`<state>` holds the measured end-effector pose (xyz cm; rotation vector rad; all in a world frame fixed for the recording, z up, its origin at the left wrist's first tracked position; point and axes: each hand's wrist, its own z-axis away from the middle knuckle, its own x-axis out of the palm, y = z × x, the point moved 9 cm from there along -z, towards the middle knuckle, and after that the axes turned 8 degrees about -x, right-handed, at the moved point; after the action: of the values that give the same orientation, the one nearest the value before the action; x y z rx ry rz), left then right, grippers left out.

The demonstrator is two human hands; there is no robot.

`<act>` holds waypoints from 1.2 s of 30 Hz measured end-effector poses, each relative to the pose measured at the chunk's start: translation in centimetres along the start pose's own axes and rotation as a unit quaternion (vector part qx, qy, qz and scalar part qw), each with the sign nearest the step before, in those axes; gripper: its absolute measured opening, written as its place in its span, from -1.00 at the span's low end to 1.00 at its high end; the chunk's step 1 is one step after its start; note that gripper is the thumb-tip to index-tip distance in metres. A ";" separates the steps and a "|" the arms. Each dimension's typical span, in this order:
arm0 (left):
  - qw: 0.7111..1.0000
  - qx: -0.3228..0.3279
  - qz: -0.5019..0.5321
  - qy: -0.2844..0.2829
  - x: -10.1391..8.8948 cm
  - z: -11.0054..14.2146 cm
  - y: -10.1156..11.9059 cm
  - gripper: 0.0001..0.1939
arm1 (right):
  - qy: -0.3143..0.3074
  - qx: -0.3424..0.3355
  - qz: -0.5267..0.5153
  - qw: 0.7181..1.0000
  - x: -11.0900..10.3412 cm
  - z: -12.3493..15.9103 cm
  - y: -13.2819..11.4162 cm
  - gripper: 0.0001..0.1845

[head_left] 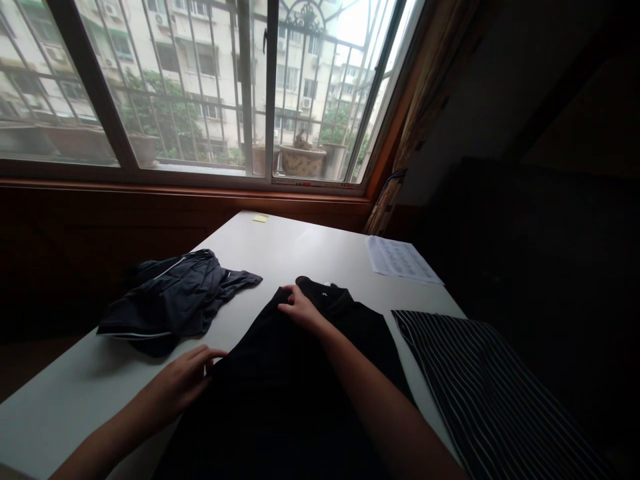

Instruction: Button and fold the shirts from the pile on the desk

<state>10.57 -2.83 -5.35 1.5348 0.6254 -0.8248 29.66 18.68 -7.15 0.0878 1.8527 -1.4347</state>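
Observation:
A black shirt point(300, 373) lies spread on the white table point(310, 237), its collar end toward the window and a small light mark near the neck. My right hand point(303, 308) reaches across it and pinches the cloth at the left shoulder, close to the collar. Lower down, my left hand point(187, 377) grips the shirt's left edge between thumb and fingers. The near part of the shirt is very dark, so its folds there are hard to make out.
Left of the shirt lies a crumpled dark grey garment point(185, 300) with white piping. A striped dark cloth point(480, 373) hangs over the table's right side. Printed papers point(400, 259) and a yellow sticky note point(261, 218) lie farther back, below a barred window point(200, 93).

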 end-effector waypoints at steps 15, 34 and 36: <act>0.997 0.047 -0.060 0.009 0.3 1.7 0.2 -0.52 | 0.002 -0.013 0.026 1.000 0.2 -2.2 -1.0 -0.45; 0.990 0.022 -0.061 0.123 -0.2 1.9 -2.1 -0.62 | -0.075 -0.389 0.210 0.894 6.2 8.5 -13.0 -0.65; 0.992 -0.002 -0.049 0.115 0.0 1.8 -2.8 -0.66 | -0.102 -0.428 0.263 0.858 8.1 11.5 -13.3 -0.50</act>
<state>8.13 -4.25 -7.07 1.6186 0.8766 -0.7236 23.54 0.93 -2.19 -0.0056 1.9191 -0.1728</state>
